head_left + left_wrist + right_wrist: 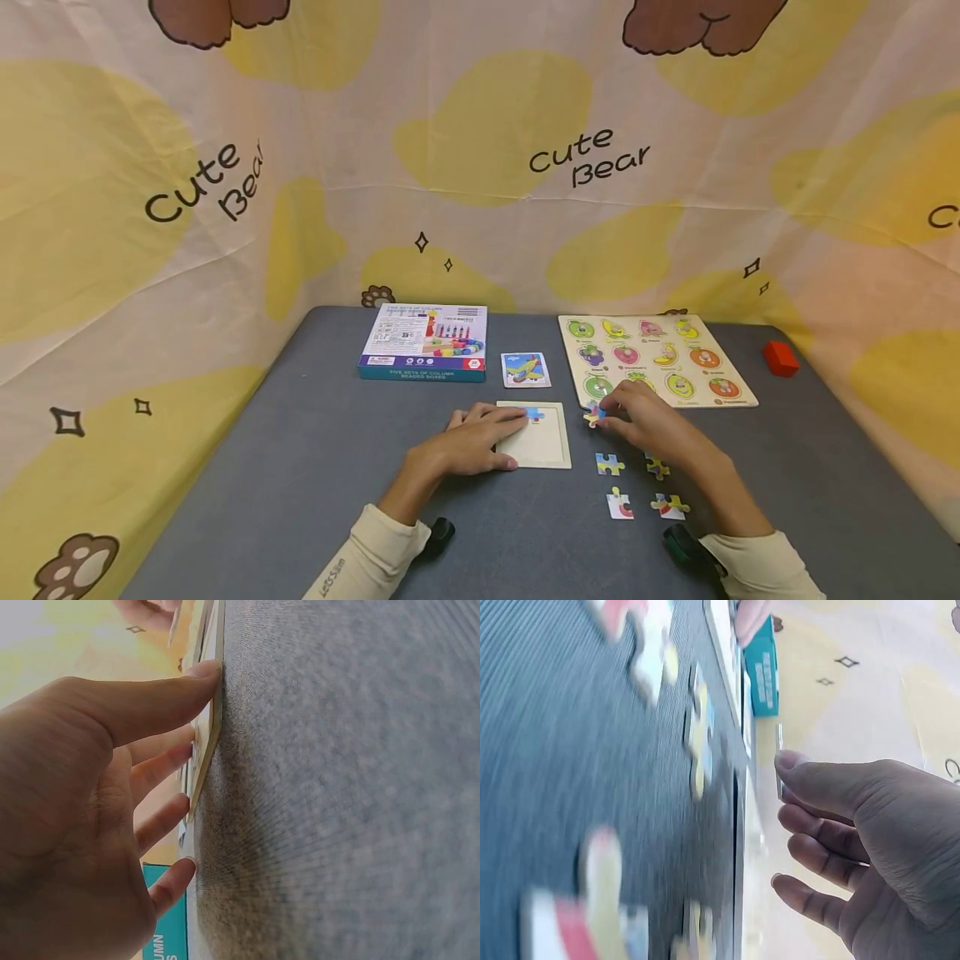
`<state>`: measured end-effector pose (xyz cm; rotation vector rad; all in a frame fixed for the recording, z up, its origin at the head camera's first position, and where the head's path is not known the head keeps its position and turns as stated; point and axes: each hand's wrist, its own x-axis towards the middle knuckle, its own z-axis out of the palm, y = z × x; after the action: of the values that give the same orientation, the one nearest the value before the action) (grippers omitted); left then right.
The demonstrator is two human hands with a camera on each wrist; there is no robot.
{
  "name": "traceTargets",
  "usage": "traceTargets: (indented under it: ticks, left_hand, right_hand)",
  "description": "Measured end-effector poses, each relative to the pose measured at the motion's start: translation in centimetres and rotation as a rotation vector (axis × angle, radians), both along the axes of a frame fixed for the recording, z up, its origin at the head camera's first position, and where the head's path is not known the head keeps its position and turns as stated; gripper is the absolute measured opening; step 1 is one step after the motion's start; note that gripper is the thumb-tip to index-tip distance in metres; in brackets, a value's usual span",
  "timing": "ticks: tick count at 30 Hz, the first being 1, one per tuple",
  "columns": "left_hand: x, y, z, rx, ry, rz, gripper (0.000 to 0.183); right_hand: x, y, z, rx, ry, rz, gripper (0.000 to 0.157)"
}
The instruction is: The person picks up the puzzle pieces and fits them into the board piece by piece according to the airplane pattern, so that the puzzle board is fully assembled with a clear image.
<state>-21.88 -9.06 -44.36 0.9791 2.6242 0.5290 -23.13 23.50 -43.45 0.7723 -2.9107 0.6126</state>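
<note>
My left hand rests on the left part of a pale square puzzle tray, fingers extended over it. In the left wrist view, the left thumb lies on the tray's edge. A blue jigsaw piece lies inside the tray near its far rim, beside the left fingertips. To the right of the tray, my right hand pinches a colourful jigsaw piece between thumb and fingers. The right wrist view shows that held piece edge-on, raised above the table.
Several loose jigsaw pieces lie right of the tray. Behind it is an airplane picture card, with a boxed bead set to its left. A fruit board lies behind my right hand, and a red block sits farther right.
</note>
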Motion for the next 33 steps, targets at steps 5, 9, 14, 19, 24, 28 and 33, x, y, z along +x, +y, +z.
traceTargets:
  ticks: [5,9,14,19,24,28,33]
  left_hand:
    - [0.1,0.0,0.1,-0.009,-0.008,0.012,0.068]
    - [0.1,0.0,0.1,-0.013,-0.011,0.018,0.068]
    - [0.2,0.0,0.1,-0.006,-0.007,0.02,0.068]
    - [0.1,0.1,0.0,-0.007,0.002,0.018,0.068]
    - [0.0,0.1,-0.2,0.003,0.021,0.012,0.068]
    - [-0.1,0.1,-0.4,0.004,0.022,0.016,0.068]
    - [-0.1,0.1,-0.4,-0.005,0.022,0.019,0.068]
  right_hand:
    - [-0.4,-2.0,-0.1,0.004,-0.017,0.005,0.014]
    - [-0.8,-3.3,-0.5,0.002,-0.013,0.015,0.015]
    - [-1.2,-4.6,-0.9,-0.001,0.006,0.055,0.014]
    - [-1.4,-5.6,-1.2,0.011,-0.011,0.056,0.014]
    - [-1.5,-6.2,-1.4,0.025,-0.018,0.06,0.016]
    - [-1.4,-6.3,-1.5,0.017,-0.01,0.07,0.016]
    - [-1.3,-6.4,-1.4,0.021,-0.003,0.077,0.018]
